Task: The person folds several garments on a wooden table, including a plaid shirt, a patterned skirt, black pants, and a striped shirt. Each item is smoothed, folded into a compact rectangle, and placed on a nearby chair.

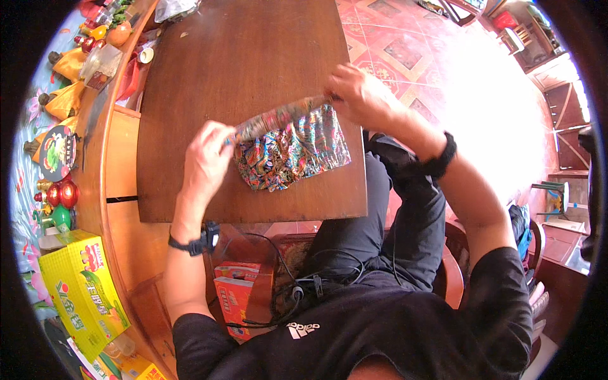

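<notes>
A multicoloured, swirl-patterned cloth piece lies bunched on the wooden table near its front edge. Its upper edge is raised and stretched into a blurred band between my two hands. My left hand pinches the left end of that band. At the other end, higher and farther right, my right hand holds the band near the table's right edge. The right part of the piece looks thin and glossy; whether clear plastic covers it, I cannot tell. The fingertips of both hands are partly hidden or blurred.
Along the left runs a wooden cabinet with ornaments and a yellow box on top. A clear plastic bag lies at the table's far left corner. Below the table's front edge are a red box and black cables.
</notes>
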